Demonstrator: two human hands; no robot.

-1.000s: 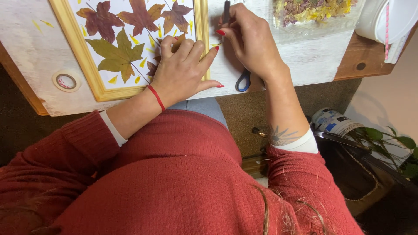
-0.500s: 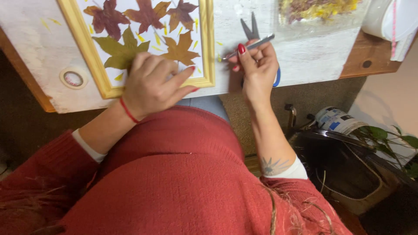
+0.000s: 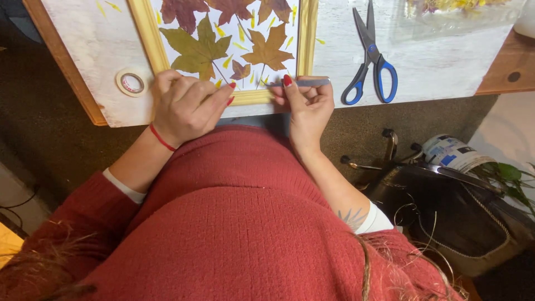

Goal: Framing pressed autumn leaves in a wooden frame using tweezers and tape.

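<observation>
A light wooden picture frame (image 3: 146,33) lies on the white tabletop (image 3: 434,67), filled with pressed maple leaves: a green leaf (image 3: 195,47), an orange leaf (image 3: 268,50) and dark red ones above. My left hand (image 3: 186,106) rests curled on the frame's lower rail, gripping it. My right hand (image 3: 307,108) pinches a slim grey tool (image 3: 309,82) at the frame's lower right corner. Blue-handled scissors (image 3: 370,56) lie shut on the table just right of the frame, untouched.
A small tape roll (image 3: 131,82) sits left of the frame. A clear container of dried flowers (image 3: 457,11) stands at the top right. Below the table edge are a black bag (image 3: 446,217), a printed tin (image 3: 452,151) and green plant leaves (image 3: 510,175).
My right hand has come down from the scissors to the frame's lower right corner with the grey tool. The scissors now lie free on the table. My left hand stays on the frame.
</observation>
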